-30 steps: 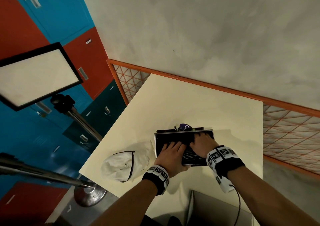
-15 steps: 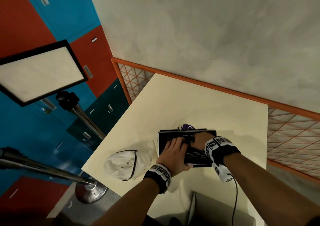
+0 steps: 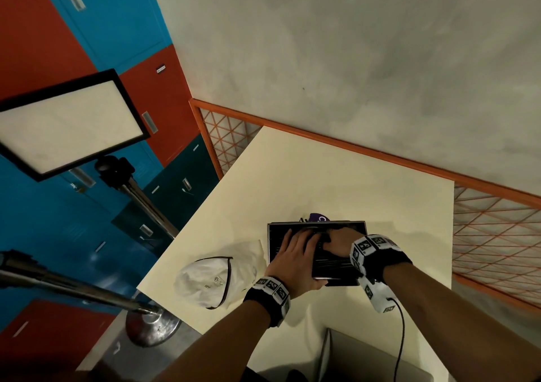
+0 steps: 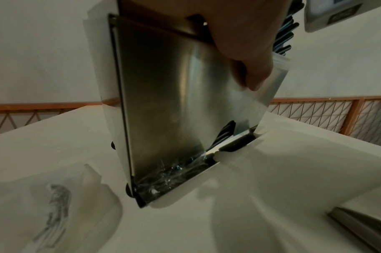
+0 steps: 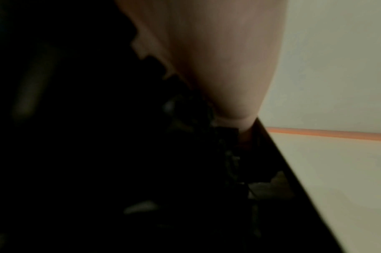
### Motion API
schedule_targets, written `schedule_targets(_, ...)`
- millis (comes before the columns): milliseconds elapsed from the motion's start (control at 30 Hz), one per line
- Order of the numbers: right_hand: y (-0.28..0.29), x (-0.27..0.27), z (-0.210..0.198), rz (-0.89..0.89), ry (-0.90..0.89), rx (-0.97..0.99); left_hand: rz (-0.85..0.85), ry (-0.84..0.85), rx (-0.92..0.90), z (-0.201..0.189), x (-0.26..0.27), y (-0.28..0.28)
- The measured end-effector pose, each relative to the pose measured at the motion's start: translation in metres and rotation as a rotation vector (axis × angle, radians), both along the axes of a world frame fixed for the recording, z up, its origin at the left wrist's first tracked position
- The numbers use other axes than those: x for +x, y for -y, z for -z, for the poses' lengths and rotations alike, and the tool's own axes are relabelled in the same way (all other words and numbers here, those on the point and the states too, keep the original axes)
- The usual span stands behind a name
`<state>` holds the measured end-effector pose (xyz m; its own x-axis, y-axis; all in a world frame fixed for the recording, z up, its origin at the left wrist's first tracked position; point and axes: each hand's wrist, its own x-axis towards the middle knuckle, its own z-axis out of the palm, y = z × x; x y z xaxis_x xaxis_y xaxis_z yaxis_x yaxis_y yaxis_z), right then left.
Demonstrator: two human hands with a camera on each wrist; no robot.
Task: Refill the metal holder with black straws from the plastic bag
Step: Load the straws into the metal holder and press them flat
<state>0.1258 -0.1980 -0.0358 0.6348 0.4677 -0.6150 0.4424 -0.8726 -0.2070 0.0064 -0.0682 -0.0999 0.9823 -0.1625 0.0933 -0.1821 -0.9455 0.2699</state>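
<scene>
Grey wall (image 3: 351,59), red-blue lockers (image 3: 102,15), cream table (image 3: 336,176)

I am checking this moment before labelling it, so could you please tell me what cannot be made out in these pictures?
- Right hand fingers: in the head view they reach into the metal holder, grip hidden; the right wrist view is mostly dark.
- Black straws: count unreadable, the left hand covers them.
- Purple item: cut off behind the holder.
- White bag print: too small.

Left hand (image 3: 295,260) laid flat, fingers straight, forearm reaching in from below. Right hand (image 3: 341,242) palm-down alongside (fingers hidden, curl unclear), wrists banded.
</scene>
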Motion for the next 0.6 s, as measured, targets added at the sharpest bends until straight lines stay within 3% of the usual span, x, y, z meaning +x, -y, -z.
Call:
schedule_targets(433,0.028,-0.004,-0.014,-0.232,-0.048,0.19,-0.042,-0.053,-0.013,-0.006,0.0,-0.002)
schedule_targets(600,0.035,0.007,-0.019,0.033,-0.182,0.207,-0.048,-0.05,-0.02,-0.009,0.0,-0.002)
